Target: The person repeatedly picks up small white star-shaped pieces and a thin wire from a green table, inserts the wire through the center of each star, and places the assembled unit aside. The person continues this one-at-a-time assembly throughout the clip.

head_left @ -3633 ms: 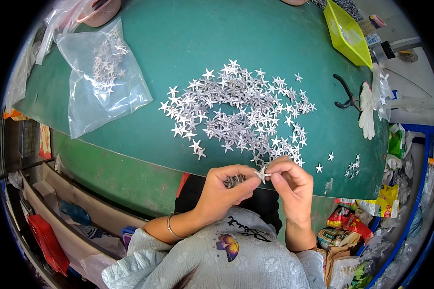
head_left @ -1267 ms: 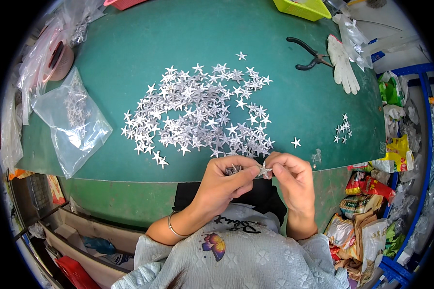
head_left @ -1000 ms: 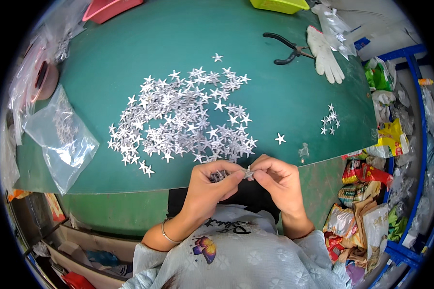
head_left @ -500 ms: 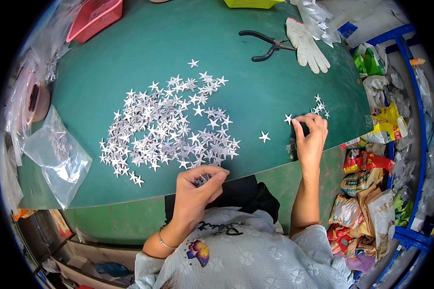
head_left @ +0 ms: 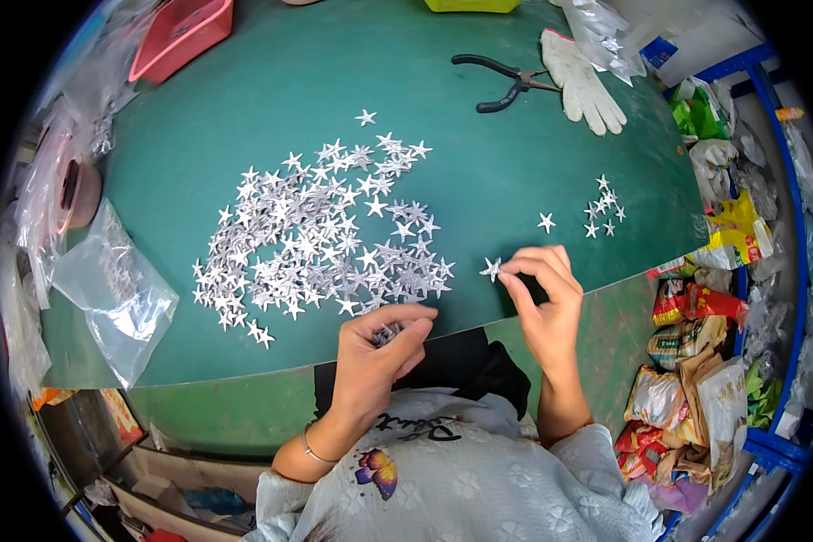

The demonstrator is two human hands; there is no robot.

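Observation:
A broad pile of small silver starfish-shaped pieces covers the middle left of the green table. At the table's near edge my left hand is curled closed around several such pieces, which show between thumb and fingers. To its right, my right hand pinches the tip of a single silver starfish between thumb and forefinger, low over the table. One loose starfish lies just beyond that hand. Farther right sits a small cluster of starfish.
Black-handled pliers and a white work glove lie at the far right. A clear plastic bag rests at the left, near a pink basket. Blue shelving with packed bags stands beyond the table's right end.
My right hand has come left and nearer from beside the small cluster, and now grips the starfish that lay alone on the table. My left hand stays in about the same place.

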